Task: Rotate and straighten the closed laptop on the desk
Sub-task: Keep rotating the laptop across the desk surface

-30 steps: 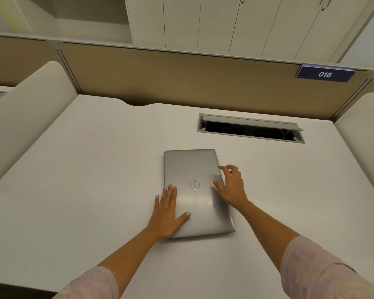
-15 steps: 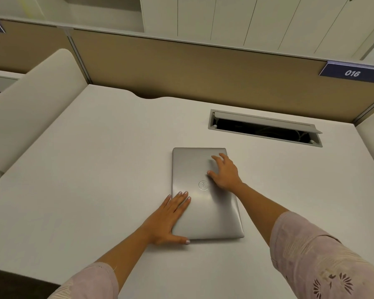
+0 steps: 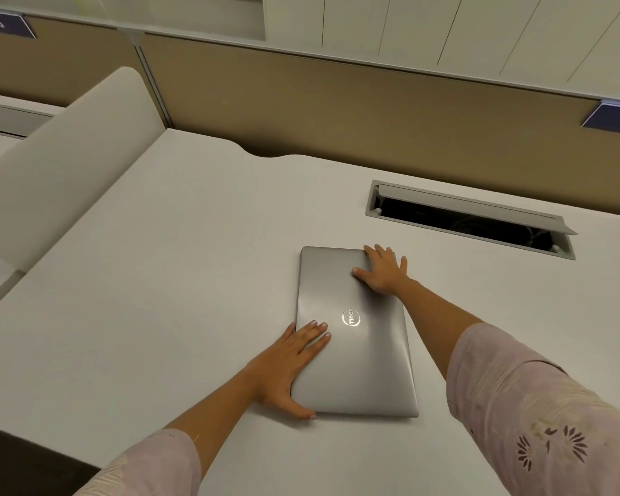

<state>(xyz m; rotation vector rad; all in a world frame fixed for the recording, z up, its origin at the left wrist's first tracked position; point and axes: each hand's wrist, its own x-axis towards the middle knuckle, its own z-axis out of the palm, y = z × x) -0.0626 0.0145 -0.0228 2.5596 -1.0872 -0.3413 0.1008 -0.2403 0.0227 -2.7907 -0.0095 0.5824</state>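
Dim warm light, wide-angle edge distortion

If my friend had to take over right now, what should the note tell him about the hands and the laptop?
Left hand: flat on the laptop's near left corner, thumb along the front edge.
Right hand: spread flat on the far right corner.
Laptop: closed, lying on the desk, short edge toward you, cable slot beyond it.
Done: both hands placed.
Left: turn it so its long edge faces you, square it, let go.

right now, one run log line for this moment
phase: turning laptop | left hand: flat on near-left corner | right hand: flat on far-right corner | laptop: closed, on desk, short edge toward person
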